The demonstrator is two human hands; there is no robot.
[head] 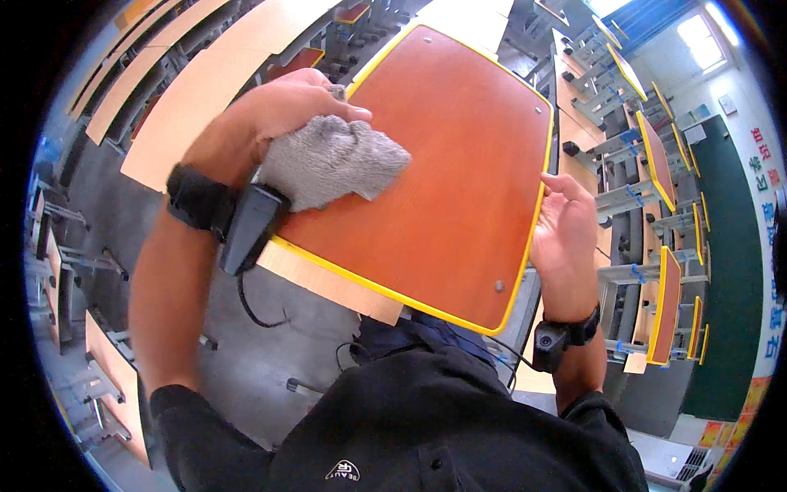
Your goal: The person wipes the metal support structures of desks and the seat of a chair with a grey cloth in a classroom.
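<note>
A reddish-brown wooden chair seat (pixel 442 172) with yellow edging and metal fasteners near its corners fills the middle of the view, tilted in front of my body. At its left side, my left hand (pixel 301 101) grips a grey cloth (pixel 335 160). Part of the cloth lies over the seat's surface and hangs below the fingers. On the opposite side, my right hand (pixel 565 215) holds the seat's right edge, the thumb near the rim and the other fingers partly hidden. Both wrists carry black straps with small devices.
Long light-wood desks (pixel 184 104) stand in rows at the upper left. More desks and upturned chairs with yellow-edged seats (pixel 658 160) line the right side, before a dark green board (pixel 725 264). A tipped desk (pixel 117 381) is at the lower left. A cable hangs near my left wrist.
</note>
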